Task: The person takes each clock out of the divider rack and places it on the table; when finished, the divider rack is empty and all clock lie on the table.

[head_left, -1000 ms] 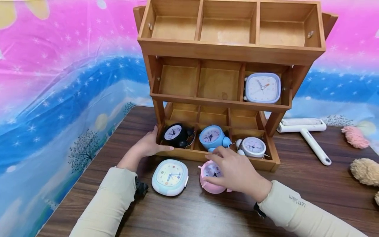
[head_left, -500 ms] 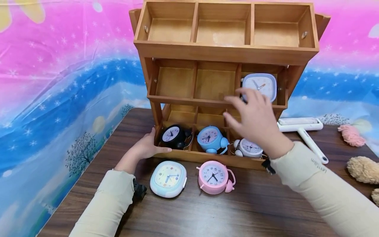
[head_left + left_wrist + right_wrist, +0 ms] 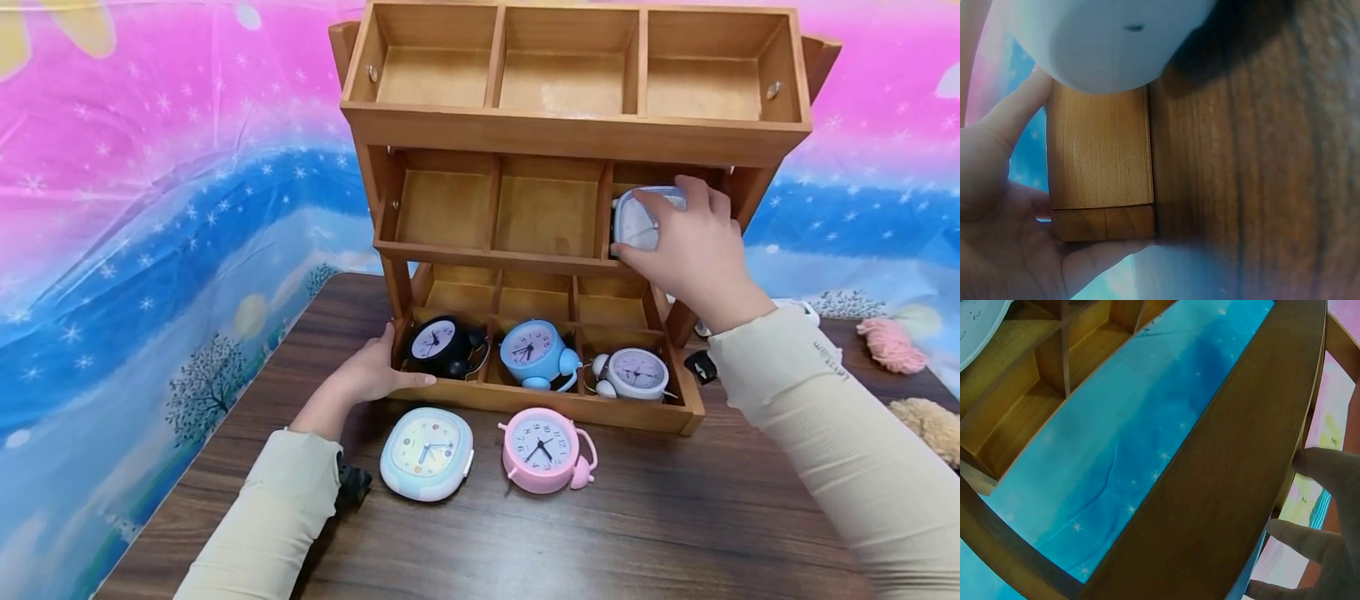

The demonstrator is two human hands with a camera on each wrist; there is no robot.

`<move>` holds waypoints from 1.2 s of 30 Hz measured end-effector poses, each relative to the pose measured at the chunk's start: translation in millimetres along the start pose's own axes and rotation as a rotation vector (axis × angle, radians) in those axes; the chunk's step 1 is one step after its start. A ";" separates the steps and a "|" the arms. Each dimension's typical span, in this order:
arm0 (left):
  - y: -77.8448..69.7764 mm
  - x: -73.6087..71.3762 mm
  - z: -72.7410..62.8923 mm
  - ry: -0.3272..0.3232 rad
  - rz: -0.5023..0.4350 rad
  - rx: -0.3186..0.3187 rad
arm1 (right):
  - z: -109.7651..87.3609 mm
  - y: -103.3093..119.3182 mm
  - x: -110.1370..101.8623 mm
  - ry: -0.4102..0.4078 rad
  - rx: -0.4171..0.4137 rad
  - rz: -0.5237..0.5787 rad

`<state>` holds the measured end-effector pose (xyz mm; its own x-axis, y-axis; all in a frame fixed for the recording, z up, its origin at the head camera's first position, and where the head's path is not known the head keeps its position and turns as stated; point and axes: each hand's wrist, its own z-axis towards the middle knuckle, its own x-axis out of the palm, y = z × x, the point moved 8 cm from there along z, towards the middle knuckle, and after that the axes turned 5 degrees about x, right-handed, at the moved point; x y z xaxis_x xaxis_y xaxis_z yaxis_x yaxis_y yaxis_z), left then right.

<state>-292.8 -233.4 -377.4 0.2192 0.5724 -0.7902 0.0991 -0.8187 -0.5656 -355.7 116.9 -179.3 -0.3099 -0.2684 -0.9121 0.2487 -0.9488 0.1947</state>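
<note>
Wooden rack (image 3: 573, 133) of three tiers, with both of my hands at work on it. My right hand (image 3: 693, 250) reaches into the right compartment of the middle tier, its fingers bent over the top of the lavender-rimmed clock (image 3: 633, 227) and its thumb at the lower left edge, so that the clock is held between them; how firm the grip is, I cannot tell. The right wrist view shows my fingers spread beyond the edge of a wooden board, the held clock not distinguishable there. My left hand (image 3: 367, 371) grips the lower left corner of the rack, thumb along the front rail and the remaining fingers around the end.

Bottom tier, left to right, one per compartment: black clock (image 3: 446, 346), blue clock (image 3: 534, 354), white clock (image 3: 636, 373), all tilted. On the table (image 3: 562, 542) before the rack, pale blue clock (image 3: 427, 454) and, apart from it, pink clock (image 3: 543, 450), both face up. At far right, pink yarn (image 3: 891, 346) and a tan fluffy object (image 3: 930, 425), partly hidden by my sleeve (image 3: 832, 433). Behind, a printed cloth (image 3: 187, 192).
</note>
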 end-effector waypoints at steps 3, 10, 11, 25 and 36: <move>-1.0 -0.8 -0.3 -0.003 0.002 0.003 | 2.6 -0.2 -0.4 0.030 0.020 0.019; -1.1 -1.3 -0.3 -0.007 0.006 -0.006 | 7.7 2.0 -2.7 0.080 0.060 0.044; -1.2 -1.1 -0.4 -0.006 0.004 -0.005 | 8.3 2.0 -2.5 0.088 0.067 0.045; -2.5 0.0 -2.2 -0.009 -0.008 0.005 | 11.4 -2.0 2.9 0.127 0.096 0.034; -0.8 0.0 -2.3 -0.006 -0.002 -0.001 | 14.8 1.9 7.3 0.153 0.105 -0.035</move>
<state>-290.7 -232.9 -376.3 0.2132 0.5745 -0.7903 0.1004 -0.8175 -0.5672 -371.1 110.6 -180.2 -0.1716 -0.2140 -0.9616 0.1410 -0.9714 0.1911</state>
